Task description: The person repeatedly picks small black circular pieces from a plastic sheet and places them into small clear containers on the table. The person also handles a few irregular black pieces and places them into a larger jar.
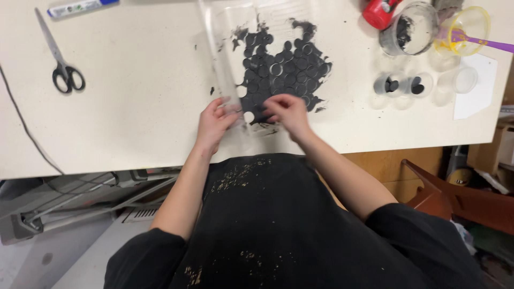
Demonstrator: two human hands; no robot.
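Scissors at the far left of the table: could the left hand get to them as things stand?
Probably yes. The scissors lie alone on bare table, nothing between them and the left hand. That hand now rests on the clear plastic sheet, so it would have to let go first.

A cream-coloured table (134, 118) fills the upper part of the view, evenly lit, its surface smudged with dark specks. Its front edge runs across the middle of the picture. Below it on the left sits a grey metal frame (80, 200) with slanted bars, above a pale grey floor (59, 262). A thin dark cable (24, 128) curves across the table's left side. On the right, under the table, stand a light wooden panel (396, 166) and a reddish-brown wooden chair (455, 200), with clutter behind it
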